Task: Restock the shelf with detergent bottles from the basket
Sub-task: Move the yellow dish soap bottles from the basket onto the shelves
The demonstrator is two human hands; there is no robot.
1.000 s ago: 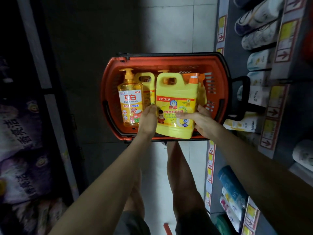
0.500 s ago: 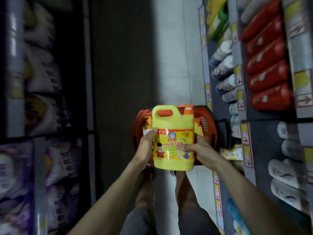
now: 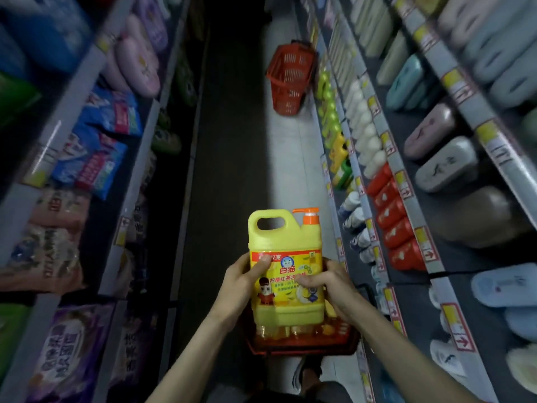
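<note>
Holds a yellow detergent jug [image 3: 286, 257] upright in front of the body, clamped between both hands at label height. Curls the left hand [image 3: 242, 282] round the jug's left edge, thumb laid across the red band of the label, other fingers hidden behind. Curls the right hand [image 3: 331, 282] round the right edge, thumb on the label's front, fingers out of sight at the back. Shows a moulded carry handle at the jug's top left and an orange pump [image 3: 309, 218] at the top right.

Keeps the jug above an orange basket [image 3: 305, 349] low down by the feet, with more yellow-orange bottles [image 3: 279, 330] inside, partly covered by the jug's base.

Stands in a narrow aisle on a pale tiled floor [image 3: 290, 158]. To the right, shelving [image 3: 386, 158] with price strips, rows of red bottles [image 3: 398, 228] and, lower and further along, yellow and green jugs [image 3: 338, 146]. Further down the aisle, just beside that shelving, a second red basket [image 3: 290, 80], tilted. To the left, blurred bagged goods [image 3: 96, 158] in blue and purple.
</note>
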